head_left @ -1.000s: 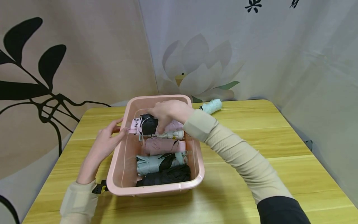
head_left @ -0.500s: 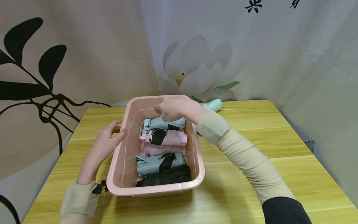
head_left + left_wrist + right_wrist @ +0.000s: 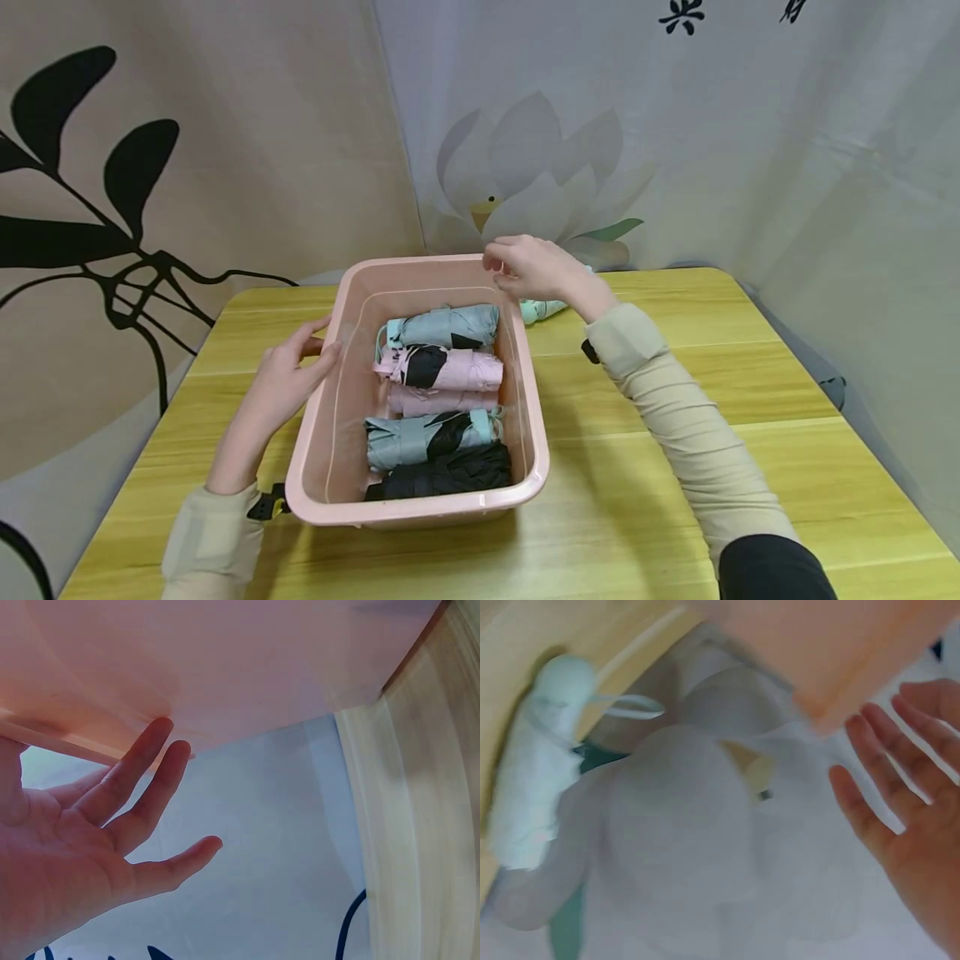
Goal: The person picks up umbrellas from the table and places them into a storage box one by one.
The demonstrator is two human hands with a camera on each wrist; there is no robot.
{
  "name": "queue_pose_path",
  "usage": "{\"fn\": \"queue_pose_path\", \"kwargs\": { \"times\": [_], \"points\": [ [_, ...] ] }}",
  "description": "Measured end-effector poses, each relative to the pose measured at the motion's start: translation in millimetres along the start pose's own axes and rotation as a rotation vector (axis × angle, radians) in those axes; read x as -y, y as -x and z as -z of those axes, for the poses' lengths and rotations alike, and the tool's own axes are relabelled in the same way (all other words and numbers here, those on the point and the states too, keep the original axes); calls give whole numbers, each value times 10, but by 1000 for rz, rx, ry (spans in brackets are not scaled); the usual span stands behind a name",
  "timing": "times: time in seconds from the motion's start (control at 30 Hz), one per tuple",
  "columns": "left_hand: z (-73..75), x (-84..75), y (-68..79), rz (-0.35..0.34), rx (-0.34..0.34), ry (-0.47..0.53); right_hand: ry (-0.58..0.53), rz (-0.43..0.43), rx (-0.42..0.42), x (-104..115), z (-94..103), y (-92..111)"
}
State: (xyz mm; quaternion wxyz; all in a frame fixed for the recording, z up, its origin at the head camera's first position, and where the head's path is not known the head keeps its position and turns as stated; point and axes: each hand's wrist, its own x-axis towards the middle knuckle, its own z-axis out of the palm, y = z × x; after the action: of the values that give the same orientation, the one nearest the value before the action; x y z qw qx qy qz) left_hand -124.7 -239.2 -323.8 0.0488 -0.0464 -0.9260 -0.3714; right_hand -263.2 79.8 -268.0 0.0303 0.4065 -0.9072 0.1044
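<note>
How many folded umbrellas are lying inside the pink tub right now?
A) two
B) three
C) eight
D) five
D: the pink tub holds five folded umbrellas in a row, from a grey-blue one at the far end to a black one nearest the camera; a sixth, mint umbrella lies outside on the table.

Yellow wooden table [image 3: 675, 367], grain running left to right, set into the corner of two printed curtains. Left of centre, reaching almost to the near edge, a pink plastic bin [image 3: 330, 467] holding folded umbrellas. Near the far edge, just beside the bin's far right corner, one mint folded umbrella [image 3: 542, 310] lying flat on the tabletop.
</note>
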Motion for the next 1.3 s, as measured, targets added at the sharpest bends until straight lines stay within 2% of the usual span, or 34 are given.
{"fn": "queue_pose_path", "kwargs": {
  "times": [0.1, 0.2, 0.4, 0.57, 0.93, 1.13, 1.3],
  "points": [
    [2, -4, 1, 5, 1, -2, -34, -20, -50, -182, -65, 61],
    [7, -10, 1, 12, 5, -7, -73, -65, -59, -363, -144, 114],
    [11, -14, 0, 20, 11, -8, -105, -174, 1, -693, -336, 206],
    [10, -7, 5, 17, 13, 0, -59, -227, 32, -891, -489, 271],
    [24, -23, 20, 34, 27, 4, 29, -345, 67, -1131, -848, 287],
    [13, -9, 18, 9, 1, -1, 70, -375, 94, -1195, -1037, 305],
    [22, -13, 21, 22, 18, 6, 97, -401, 117, -1218, -1141, 337]
  ]
}}
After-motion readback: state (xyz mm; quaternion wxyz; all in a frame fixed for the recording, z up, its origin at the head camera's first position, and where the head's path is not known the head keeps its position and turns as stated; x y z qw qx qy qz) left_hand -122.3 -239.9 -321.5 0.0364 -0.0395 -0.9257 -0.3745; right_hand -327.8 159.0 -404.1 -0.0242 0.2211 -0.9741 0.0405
